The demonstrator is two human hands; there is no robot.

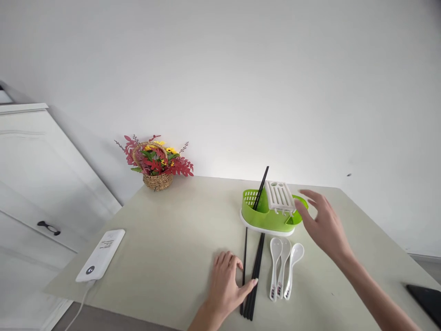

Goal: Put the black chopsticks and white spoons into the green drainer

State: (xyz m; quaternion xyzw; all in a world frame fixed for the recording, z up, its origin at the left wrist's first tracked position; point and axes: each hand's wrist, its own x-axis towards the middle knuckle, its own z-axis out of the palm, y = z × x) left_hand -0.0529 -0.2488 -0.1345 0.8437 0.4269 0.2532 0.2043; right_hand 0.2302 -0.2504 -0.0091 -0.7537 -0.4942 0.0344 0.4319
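My left hand (227,282) rests on the table with its fingers apart, the thumb touching a bundle of black chopsticks (257,276). One black chopstick (245,257) lies a little apart, between thumb and forefinger. Raised at the right end of a green utensil holder (265,219), my right hand (322,220) has its fingers spread and nothing in them. Black chopsticks (261,188) stand tilted in the holder's left compartment. A white slotted rack (279,195) sits over its middle. Three white spoons (281,262) lie side by side in front of the holder.
A wicker basket (158,181) of red and yellow flowers stands at the back left. A white power bank (101,255) with a cable lies at the table's left edge, and a black phone-like object (427,299) at the right. A white cabinet (44,184) stands to the left.
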